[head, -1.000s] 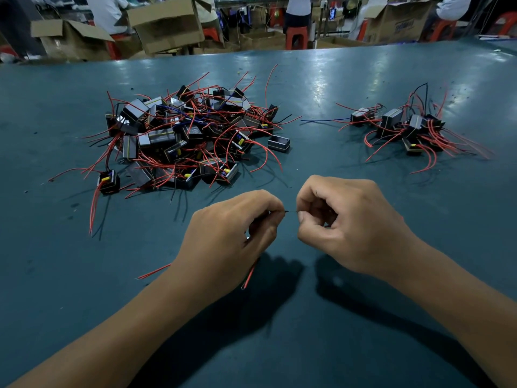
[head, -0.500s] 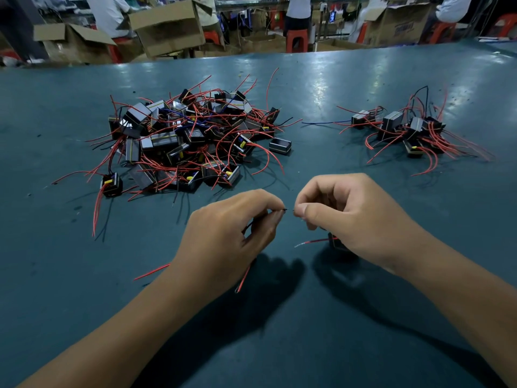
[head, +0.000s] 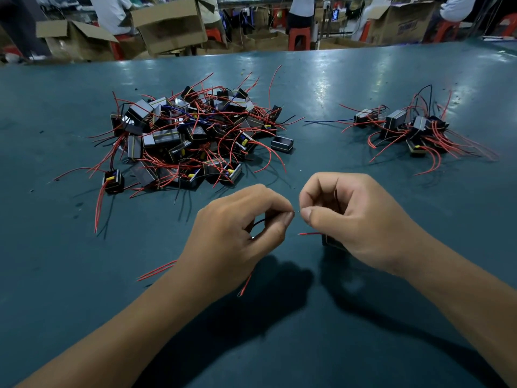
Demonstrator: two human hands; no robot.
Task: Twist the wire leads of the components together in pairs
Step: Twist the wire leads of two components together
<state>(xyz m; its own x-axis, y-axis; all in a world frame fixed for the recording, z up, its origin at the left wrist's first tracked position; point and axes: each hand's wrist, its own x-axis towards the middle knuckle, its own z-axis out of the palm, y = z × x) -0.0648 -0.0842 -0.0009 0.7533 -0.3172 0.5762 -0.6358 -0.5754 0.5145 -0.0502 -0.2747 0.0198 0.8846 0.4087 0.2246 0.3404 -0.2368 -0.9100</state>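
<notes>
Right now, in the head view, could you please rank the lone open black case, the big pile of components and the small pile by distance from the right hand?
1. Lone open black case, ahead and to the left of the right hand.
2. Big pile of components, far-left.
3. Small pile, far-right; too close to the big pile to rank surely.

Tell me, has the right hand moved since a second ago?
Barely. Against the small pile, the right hand keeps its place but has opened a little, baring a black component and red lead beneath it.
</notes>
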